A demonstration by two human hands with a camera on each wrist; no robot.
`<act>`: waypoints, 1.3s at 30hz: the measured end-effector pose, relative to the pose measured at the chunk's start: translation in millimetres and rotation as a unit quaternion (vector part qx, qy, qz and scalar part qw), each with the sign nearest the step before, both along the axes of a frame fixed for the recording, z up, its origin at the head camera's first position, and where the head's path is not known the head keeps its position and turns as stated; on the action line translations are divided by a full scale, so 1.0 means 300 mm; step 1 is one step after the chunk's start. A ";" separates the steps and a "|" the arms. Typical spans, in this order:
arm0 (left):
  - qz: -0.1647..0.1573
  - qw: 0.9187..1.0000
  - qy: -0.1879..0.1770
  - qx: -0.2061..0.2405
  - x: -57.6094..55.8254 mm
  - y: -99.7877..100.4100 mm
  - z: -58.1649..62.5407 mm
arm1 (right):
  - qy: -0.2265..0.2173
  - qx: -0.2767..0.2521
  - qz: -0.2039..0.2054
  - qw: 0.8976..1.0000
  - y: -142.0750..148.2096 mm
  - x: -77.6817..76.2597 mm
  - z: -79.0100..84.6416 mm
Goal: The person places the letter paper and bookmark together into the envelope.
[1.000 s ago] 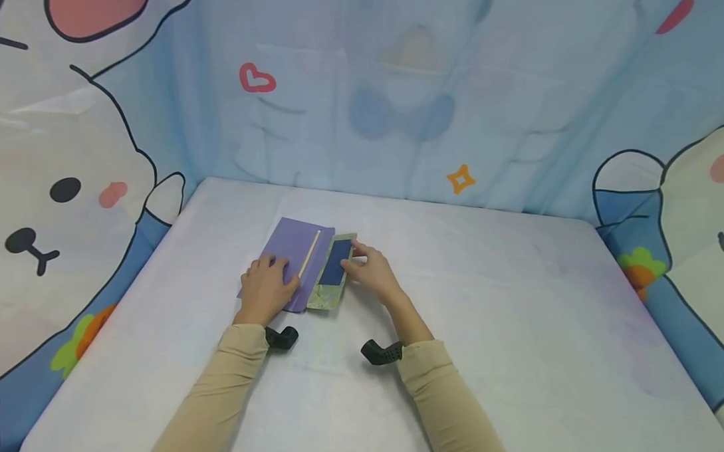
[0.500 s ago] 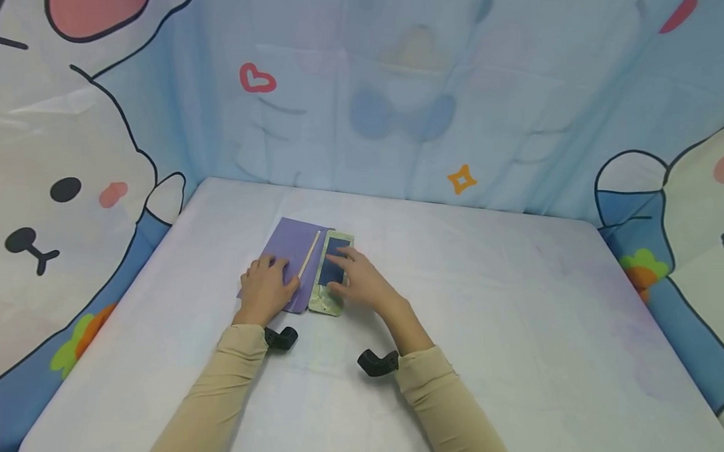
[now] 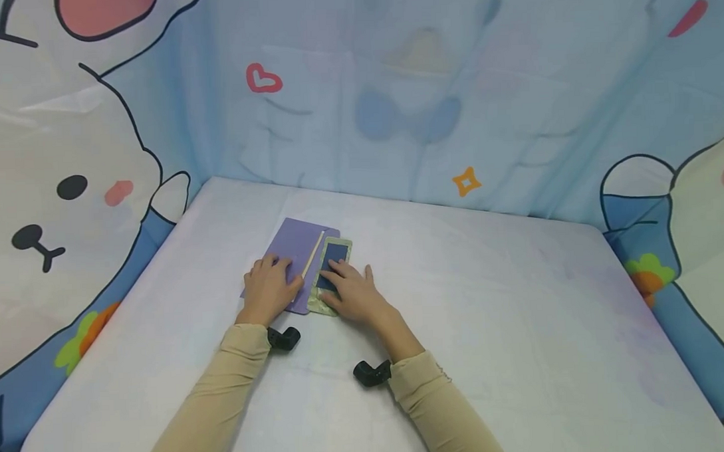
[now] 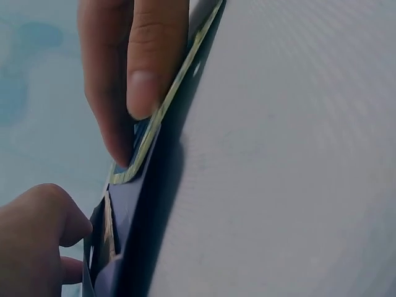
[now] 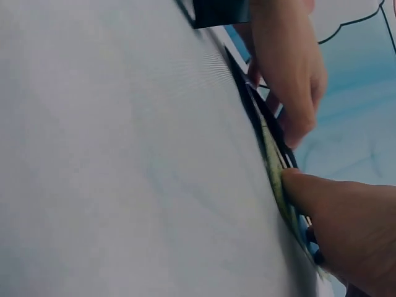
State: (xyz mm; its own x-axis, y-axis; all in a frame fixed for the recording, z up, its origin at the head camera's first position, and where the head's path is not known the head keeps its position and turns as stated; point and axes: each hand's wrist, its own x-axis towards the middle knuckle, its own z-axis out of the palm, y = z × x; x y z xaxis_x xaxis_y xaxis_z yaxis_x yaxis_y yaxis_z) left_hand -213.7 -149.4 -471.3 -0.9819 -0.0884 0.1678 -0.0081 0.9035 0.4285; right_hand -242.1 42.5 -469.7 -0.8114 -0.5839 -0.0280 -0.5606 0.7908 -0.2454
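Observation:
A flat purple folder (image 3: 290,238) lies on the white table, a pale strip running along its right part. My left hand (image 3: 267,289) is on its near left part. In the left wrist view, the left thumb (image 4: 74,223) and a finger hold the raised edge of its flap. A narrow yellow-green card (image 3: 323,304) with a dark blue panel overlaps the folder's right side. My right hand (image 3: 355,293) rests on this card, fingers spread and fairly straight over the blue panel. In the right wrist view, the right thumb (image 5: 303,185) touches the card's near edge.
A white cloth covers the table (image 3: 521,327). Behind it hangs a light blue curtain (image 3: 335,134) with cartoon animals printed at both sides. Small black devices are strapped at the left wrist (image 3: 285,338) and the right wrist (image 3: 372,373).
My right hand has let go of the card's right edge and spread its fingers on top. The card has shifted slightly left, further over the folder. My left hand has stayed on the folder.

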 end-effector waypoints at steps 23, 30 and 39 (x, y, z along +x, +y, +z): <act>0.001 1.000 -0.005 0.009 0.003 0.003 0.007 | 0.009 -0.032 -0.001 0.999 -0.013 0.017 -0.010; 0.003 1.000 -0.001 0.002 0.001 0.002 0.009 | -0.009 -0.019 0.014 1.000 -0.027 0.026 -0.002; 0.003 1.000 0.008 -0.001 0.001 0.003 0.003 | -0.005 -0.138 -0.043 0.989 -0.038 0.014 -0.003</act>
